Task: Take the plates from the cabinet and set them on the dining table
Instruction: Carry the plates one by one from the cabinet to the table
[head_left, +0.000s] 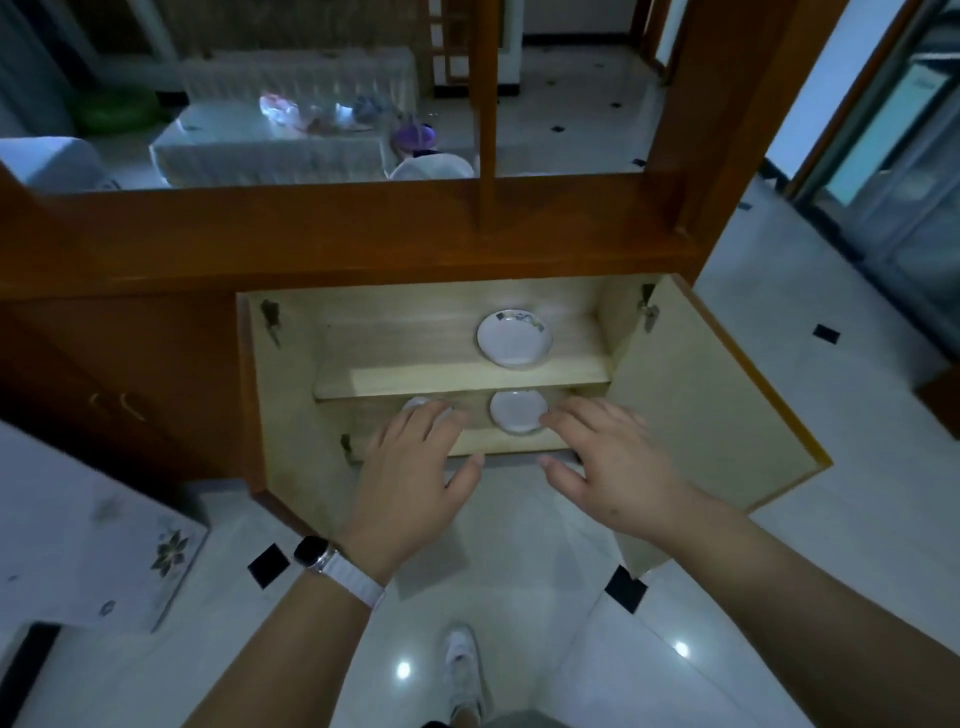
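The low wooden cabinet (550, 301) stands open in front of me, both doors swung out. On its upper shelf (395, 364) lies a white plate with a patterned rim (514, 338). Two more white plates sit on the lower shelf: one (517, 410) in the middle, one (415, 403) to its left, mostly hidden by my fingers. My left hand (415, 467), with a watch on the wrist, hovers spread over the left plate. My right hand (608, 462) is spread just right of the middle plate. Neither hand holds anything.
The right cabinet door (711, 395) juts out beside my right arm. A white floral-patterned surface (104, 540) stands at the left. Glossy tiled floor (519, 571) lies below, with my shoe (462, 660) on it. Beyond the wooden divider (363, 228) is a covered table (270, 140) with items.
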